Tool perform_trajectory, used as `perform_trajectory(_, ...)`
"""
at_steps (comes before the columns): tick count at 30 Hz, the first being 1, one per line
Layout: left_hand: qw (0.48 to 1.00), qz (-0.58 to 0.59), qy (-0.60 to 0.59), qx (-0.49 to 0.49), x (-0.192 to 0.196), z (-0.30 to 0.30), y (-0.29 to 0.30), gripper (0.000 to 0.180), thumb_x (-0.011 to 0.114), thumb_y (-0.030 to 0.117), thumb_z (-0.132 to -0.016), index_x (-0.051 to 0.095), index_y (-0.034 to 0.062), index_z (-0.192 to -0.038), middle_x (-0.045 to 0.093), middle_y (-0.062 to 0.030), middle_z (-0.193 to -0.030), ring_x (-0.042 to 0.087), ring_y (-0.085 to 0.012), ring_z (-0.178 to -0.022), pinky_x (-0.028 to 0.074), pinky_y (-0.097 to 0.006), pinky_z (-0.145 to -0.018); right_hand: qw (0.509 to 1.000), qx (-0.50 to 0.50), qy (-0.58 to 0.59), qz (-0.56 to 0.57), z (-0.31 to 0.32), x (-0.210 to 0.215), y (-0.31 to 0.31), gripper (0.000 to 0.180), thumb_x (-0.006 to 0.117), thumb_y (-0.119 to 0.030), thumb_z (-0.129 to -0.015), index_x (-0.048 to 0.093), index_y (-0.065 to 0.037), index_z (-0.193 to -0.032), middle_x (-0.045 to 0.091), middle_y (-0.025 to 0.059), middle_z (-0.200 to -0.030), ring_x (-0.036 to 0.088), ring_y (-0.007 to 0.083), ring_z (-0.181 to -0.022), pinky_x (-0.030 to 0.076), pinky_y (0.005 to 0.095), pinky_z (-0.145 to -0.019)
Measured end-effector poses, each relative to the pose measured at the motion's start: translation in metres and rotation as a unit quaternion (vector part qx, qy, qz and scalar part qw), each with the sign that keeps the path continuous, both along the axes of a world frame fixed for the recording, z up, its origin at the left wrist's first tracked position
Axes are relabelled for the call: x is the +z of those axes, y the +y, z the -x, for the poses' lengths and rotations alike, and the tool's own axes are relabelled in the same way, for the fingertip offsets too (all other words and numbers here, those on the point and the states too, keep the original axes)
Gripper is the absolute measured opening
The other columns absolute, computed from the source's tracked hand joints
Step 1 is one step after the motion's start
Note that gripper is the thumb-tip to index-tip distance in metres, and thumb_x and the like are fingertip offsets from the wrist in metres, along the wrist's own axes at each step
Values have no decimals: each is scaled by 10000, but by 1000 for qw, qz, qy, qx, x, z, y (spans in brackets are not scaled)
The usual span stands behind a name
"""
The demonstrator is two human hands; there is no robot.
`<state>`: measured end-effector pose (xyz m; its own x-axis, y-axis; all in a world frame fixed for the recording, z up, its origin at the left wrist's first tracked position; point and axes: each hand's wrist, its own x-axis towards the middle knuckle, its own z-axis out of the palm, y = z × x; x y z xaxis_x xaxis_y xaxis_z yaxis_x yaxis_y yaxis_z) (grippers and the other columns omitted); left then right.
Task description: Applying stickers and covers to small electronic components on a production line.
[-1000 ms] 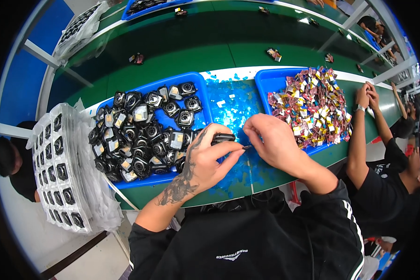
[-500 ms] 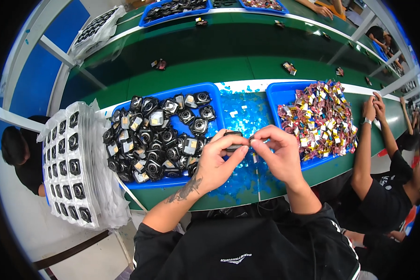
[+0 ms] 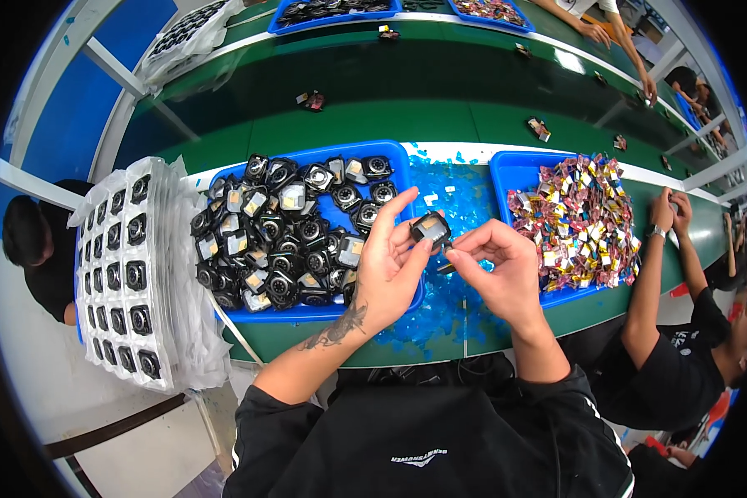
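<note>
Left hand: the left hand (image 3: 390,270) was raised over the right edge of the blue plastic tray of black parts (image 3: 390,153), fingers spread and curved, with thumb and fingertips closed on the small black square component with a pale face (image 3: 431,227).
Right hand: the right hand (image 3: 494,270) sat just beside the left, fingers curled in a tight pinch at the lower edge of the same component; a thin dark piece (image 3: 445,267) showed under its fingertips, but it could not be told whether it was a tool or a part.
Held component: it was lifted off the bench, between both hands, above the scatter of blue plastic film scraps (image 3: 456,195) on the green bench top (image 3: 373,124).
Left tray: it was heaped with small black round-lens modules (image 3: 282,241), some with pale backs up.
Right tray: a second blue plastic tray (image 3: 515,170) held a heap of small shiny pieces in gold, red and purple (image 3: 577,220), near the right hand.
Far left: a stack of clear blister trays wrapped in clear plastic (image 3: 133,270) stood on end, each pocket holding a black module.
Neighbour: another person's hands (image 3: 671,212) in a black top rested at the far edge of the right tray.
</note>
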<state>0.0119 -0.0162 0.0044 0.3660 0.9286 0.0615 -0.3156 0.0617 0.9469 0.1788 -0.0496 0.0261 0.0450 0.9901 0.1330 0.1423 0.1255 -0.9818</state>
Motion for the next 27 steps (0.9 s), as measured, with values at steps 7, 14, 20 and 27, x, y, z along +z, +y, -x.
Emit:
perform_trajectory(7,997,53,-46,-32,-3,4,5,512,465,-72,-948,330,-37,-1440,534,-178,-1325,546,-190,-1210,447,-311,-1013,998,-28,-51,5,-4,10,1,74,725,-14,-831,675,14,-878,689,33,-796,639,69,-698,504,211,-623)
perform_trajectory(14,999,-32,9,-31,2,4,1,514,455,-78,-949,337,-50,-1449,529,-174,-1335,527,-194,-1239,391,-308,-1060,977,31,-207,37,-1,40,6,91,742,-33,-790,693,-48,-864,518,33,-528,412,71,-432,313,277,-422)
perform_trajectory(20,995,22,-69,-69,1,4,3,514,459,-70,-951,330,-63,-1448,515,-181,-1355,501,-197,-1269,386,-312,-1070,981,-11,-195,-2,0,31,8,79,735,-24,-791,688,-29,-855,561,52,-587,451,99,-455,377,277,-448)
perform_trajectory(27,995,9,-31,-91,-1,4,0,511,460,-70,-951,337,-61,-1447,503,-184,-1372,500,-203,-1271,392,-322,-1074,975,1,-223,-8,7,36,11,74,725,-22,-794,689,-11,-858,617,75,-655,463,119,-459,388,290,-452)
